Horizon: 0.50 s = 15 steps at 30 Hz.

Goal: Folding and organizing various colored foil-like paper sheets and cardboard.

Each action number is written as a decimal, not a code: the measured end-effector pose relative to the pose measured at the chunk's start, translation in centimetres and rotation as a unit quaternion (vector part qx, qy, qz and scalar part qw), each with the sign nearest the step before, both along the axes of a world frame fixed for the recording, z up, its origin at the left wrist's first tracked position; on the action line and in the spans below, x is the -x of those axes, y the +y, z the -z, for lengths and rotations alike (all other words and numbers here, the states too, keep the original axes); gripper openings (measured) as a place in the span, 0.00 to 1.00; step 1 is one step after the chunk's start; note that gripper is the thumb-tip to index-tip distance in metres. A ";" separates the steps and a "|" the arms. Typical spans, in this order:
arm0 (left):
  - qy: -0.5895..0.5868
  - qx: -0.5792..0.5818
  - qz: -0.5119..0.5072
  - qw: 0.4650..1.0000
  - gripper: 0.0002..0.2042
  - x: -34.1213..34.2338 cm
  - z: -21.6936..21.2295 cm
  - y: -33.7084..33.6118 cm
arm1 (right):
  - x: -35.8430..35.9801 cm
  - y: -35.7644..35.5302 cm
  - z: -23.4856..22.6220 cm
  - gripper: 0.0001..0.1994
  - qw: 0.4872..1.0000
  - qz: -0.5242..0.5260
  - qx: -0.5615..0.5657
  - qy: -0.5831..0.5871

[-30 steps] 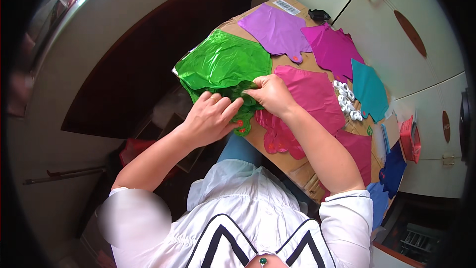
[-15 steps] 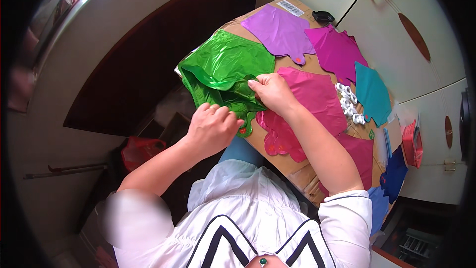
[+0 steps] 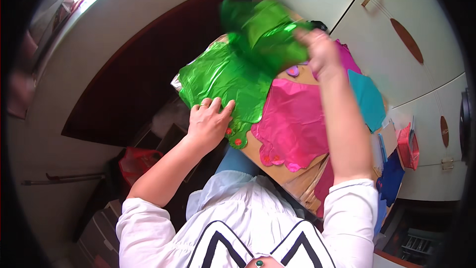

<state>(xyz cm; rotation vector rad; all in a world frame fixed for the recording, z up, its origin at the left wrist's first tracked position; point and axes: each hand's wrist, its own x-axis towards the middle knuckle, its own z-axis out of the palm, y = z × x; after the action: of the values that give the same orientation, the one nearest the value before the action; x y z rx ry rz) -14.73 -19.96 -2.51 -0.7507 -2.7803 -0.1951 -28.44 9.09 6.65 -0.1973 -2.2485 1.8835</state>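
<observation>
My right hand (image 3: 322,52), smeared by motion, grips a crumpled green foil sheet (image 3: 270,30), by its look a flat uninflated foil balloon, lifted over the far part of the cardboard. Under it, more flat green foil balloons (image 3: 225,77) lie in a pile at the left edge. My left hand (image 3: 210,121) rests on that pile's near side with its fingers laid out, beside tabs with red marks (image 3: 238,142). Right of the green pile lie pink foil balloons (image 3: 297,119). Of a purple one, only the tab (image 3: 293,71) shows clearly.
A magenta foil piece (image 3: 348,59), a teal one (image 3: 367,100) and dark blue ones (image 3: 390,176) lie along the right side of the cardboard (image 3: 250,151). A red basket (image 3: 408,148) stands past them. Pale cabinets (image 3: 411,15) close off the far right.
My right hand has swung up and away to the far side, carrying one green foil balloon off the pile. My left hand has gone from pinching to lying on the pile. The white rings are now hidden.
</observation>
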 end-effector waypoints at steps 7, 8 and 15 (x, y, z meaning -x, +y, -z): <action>-0.059 -0.024 0.035 0.997 0.17 1.5 -2.6 -0.2 | 5.9 13.3 -12.8 0.11 0.888 0.207 -0.215 0.351; -0.075 -0.038 0.054 0.995 0.16 2.5 -2.9 0.0 | 5.3 12.3 -13.1 0.11 0.838 0.166 -0.320 0.410; 0.050 -0.191 0.306 0.931 0.09 15.3 -2.3 10.2 | 4.9 7.3 4.0 0.19 0.879 -0.120 -0.398 0.235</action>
<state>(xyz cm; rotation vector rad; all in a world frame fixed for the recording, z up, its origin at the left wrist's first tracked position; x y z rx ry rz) -30.01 -9.79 -0.17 -1.4345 -2.2172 -0.7602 -33.32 16.42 2.66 0.6156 -2.5104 0.7883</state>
